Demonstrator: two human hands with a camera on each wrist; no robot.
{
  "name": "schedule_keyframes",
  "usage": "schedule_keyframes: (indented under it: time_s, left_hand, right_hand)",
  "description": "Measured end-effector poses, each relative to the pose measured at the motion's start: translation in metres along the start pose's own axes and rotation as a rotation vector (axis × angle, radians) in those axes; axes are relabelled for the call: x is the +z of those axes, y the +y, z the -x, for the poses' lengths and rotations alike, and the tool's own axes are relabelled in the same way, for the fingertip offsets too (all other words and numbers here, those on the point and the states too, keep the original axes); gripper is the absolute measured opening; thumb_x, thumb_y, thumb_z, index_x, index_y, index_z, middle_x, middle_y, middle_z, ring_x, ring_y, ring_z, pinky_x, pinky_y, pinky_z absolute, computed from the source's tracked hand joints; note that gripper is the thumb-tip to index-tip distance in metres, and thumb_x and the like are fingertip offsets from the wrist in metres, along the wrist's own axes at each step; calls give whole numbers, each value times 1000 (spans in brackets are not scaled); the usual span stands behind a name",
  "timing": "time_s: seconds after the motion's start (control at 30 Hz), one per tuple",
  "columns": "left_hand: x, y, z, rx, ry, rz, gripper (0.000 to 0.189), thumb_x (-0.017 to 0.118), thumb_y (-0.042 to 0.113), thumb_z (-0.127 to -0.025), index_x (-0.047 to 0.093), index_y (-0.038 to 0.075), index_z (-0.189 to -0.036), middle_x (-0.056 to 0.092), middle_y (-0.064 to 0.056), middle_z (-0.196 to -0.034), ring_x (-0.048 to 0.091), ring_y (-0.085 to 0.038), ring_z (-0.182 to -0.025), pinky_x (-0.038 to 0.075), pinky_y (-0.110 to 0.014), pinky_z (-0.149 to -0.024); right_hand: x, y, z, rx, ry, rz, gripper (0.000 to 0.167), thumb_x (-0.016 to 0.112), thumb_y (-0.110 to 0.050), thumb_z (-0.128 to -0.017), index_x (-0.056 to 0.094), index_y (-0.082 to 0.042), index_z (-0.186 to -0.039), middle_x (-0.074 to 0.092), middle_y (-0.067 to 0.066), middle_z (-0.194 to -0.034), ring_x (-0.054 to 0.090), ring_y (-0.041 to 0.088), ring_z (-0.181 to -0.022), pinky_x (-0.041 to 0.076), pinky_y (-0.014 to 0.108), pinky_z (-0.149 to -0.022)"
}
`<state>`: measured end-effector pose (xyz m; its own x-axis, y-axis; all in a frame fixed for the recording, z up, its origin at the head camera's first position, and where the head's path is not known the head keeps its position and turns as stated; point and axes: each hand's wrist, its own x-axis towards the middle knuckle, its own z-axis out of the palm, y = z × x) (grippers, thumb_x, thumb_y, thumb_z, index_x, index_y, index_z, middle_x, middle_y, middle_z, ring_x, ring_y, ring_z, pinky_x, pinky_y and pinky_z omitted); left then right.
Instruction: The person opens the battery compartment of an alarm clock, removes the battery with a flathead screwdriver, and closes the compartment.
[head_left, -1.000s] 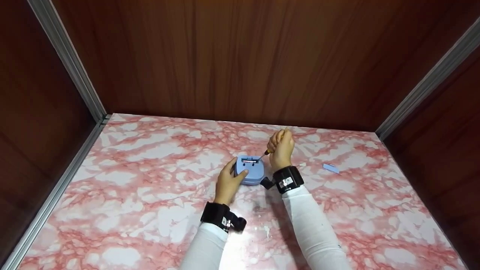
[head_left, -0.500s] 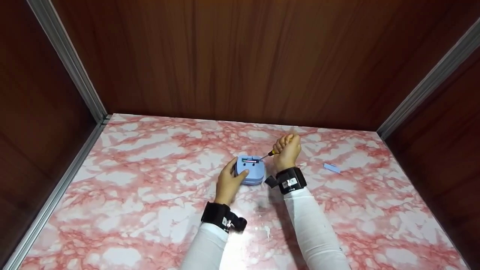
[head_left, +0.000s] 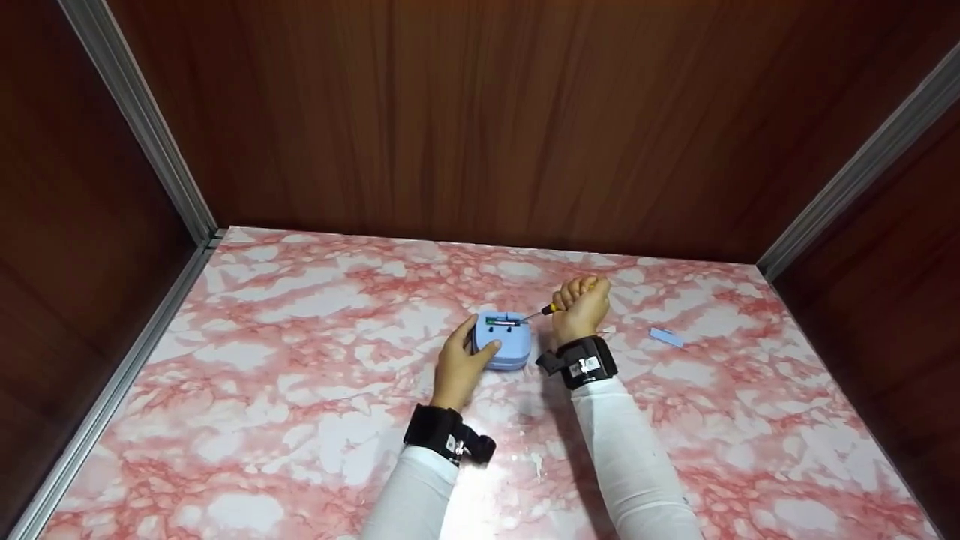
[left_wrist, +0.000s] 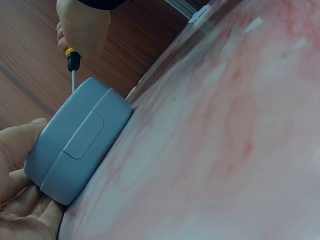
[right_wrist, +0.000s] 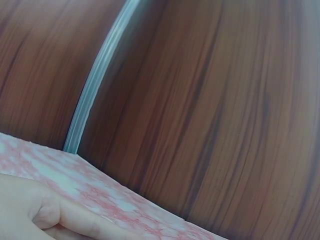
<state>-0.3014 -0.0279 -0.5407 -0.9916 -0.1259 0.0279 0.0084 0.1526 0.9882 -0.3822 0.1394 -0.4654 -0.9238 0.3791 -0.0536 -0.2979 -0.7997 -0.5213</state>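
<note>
A rounded light-blue plastic case (head_left: 511,347) rests on the table with a slot in its upper face. Inside that slot lies a slim green and pale cylinder (head_left: 501,322) that looks like a battery. My left hand (head_left: 459,364) grips the case from its left side, thumb on top and fingers down the side. A screwdriver (left_wrist: 73,62) with a yellow and black handle is in the fist of my right hand (head_left: 581,307). Its thin shaft slants down-left to the right end of the slot; whether the tip touches the cylinder cannot be told. Only part of my right hand (right_wrist: 50,215) shows in the right wrist view.
A small flat blue cover piece (head_left: 666,337) lies on the table to the right of my right hand. The table (head_left: 300,360) has a pink and white marbled top. Dark wooden panels (head_left: 480,127) with metal corner rails (head_left: 150,135) stand behind and at both sides.
My right hand has moved right and slightly toward me with the screwdriver, whose shaft now lies flatter. More green shows on the cylinder. My left hand and the case stay almost in place.
</note>
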Motion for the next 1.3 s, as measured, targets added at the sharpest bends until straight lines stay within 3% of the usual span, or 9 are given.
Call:
schedule_keyframes:
  time_s: [0.23,1.3]
  left_hand:
    - [0,0,0,7,-1,-7,70,75,33,-84,45,16,-145,47,-10,-144,46,-23,-131,35,-35,-109]
    - [0,-1,0,-6,-5,6,72,76,33,-83,44,16,-146,43,-11,-147,44,-23,-132,36,-33,-108]
  right_hand:
    - [-2,0,-1,-5,21,-15,44,29,-8,-97,30,-14,-54,25,-5,-43,20,6,-35,12,21,-36]
    - [-8,0,-2,-17,-27,-49,45,27,-10,-99,29,-14,-54,26,-5,-41,21,6,-33,10,22,-39]
